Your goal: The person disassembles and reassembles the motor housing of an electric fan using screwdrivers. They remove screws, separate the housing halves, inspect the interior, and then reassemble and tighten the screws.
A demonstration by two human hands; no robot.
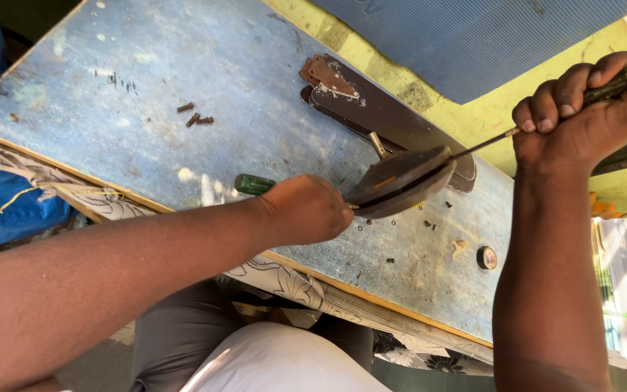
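Left hand (306,209): fist closed around a green-handled screwdriver (254,184), its tip at the edge of the metal disc.
Right hand (582,109): fingers clenched on a dark-handled tool (607,86), its thin shaft running into the disc's slot.
Metal disc (399,183): rusty brown, tilted, just above the board's middle.
Board (146,80): worn blue, lying flat.
Loose screws (194,116): 3, well apart from both hands.
Rusty plate (324,74): beside a dark bracket (386,116).

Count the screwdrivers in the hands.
2. A green-handled screwdriver in the left hand, tip under the brown metal plate; a dark-handled screwdriver in the right hand, shaft reaching the same plate.
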